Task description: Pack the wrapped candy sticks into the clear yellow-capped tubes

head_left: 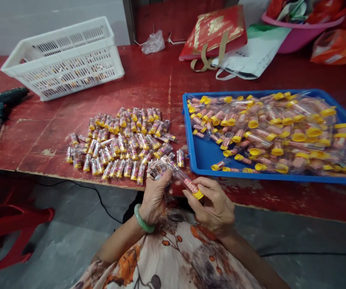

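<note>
My left hand (pixel 156 196), with a green bangle at the wrist, is closed around a bunch of printed clear plastic sleeves (pixel 157 167). Between the fingers of my right hand (pixel 213 204) is a clear tube with a yellow cap (pixel 190 185), tilted, its cap end toward me. The tube's far end meets the sleeves at my left hand; whether it is inside one I cannot tell. Just beyond my left hand, many wrapped tubes (pixel 120 144) with purple print lie spread on the red table (pixel 148 92). To the right, a blue tray (pixel 201 154) holds many yellow-capped tubes.
At the back left stands a white plastic basket (pixel 70 68) with items inside. A black heat gun (pixel 4 100) lies at the left, its cord hanging over the edge. Bags, including a red one (pixel 215 32), and a pink basin (pixel 299 34) are at the back right. A red stool (pixel 16 228) stands below.
</note>
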{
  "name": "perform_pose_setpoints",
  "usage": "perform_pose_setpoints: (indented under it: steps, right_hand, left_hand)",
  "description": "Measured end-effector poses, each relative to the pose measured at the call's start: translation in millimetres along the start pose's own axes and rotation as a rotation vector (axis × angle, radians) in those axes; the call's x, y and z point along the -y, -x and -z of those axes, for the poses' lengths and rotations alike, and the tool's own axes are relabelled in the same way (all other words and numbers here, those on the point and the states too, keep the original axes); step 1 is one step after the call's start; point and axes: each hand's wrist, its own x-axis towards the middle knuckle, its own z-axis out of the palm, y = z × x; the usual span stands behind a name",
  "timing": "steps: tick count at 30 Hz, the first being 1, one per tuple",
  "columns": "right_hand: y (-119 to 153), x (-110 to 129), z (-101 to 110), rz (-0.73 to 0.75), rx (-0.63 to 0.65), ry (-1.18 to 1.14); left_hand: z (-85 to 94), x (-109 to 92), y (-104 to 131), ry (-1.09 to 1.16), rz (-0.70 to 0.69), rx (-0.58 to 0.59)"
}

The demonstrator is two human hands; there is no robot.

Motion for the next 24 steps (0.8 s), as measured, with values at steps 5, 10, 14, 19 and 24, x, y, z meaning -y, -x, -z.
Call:
perform_pose_setpoints:
  steps: [5, 10, 14, 19, 24]
  right_hand:
    - [2.1, -6.8, 1.6, 0.315, 0.068, 0.262]
    - [6.4, -6.8, 3.4, 0.207, 0.072, 0.186]
    - [6.2, -3.4, 1.9, -0.014, 0.017, -0.066]
    - [4.1, -3.9, 3.7, 0.203, -0.004, 0.173]
    - [2.0, 0.2, 2.6, 0.333, -0.006, 0.297]
  left_hand:
    - [-1.4, -0.8, 0.0, 0.026, -0.069, -0.052]
    - [0.3, -2.1, -2.2, -0.001, -0.084, -0.078]
    - [0.5, -2.5, -2.3, 0.010, -0.050, -0.037]
    - [-1.7, -2.7, -1.0, 0.011, -0.045, -0.061]
    - [0.8, 0.0, -0.8, -0.008, -0.139, -0.078]
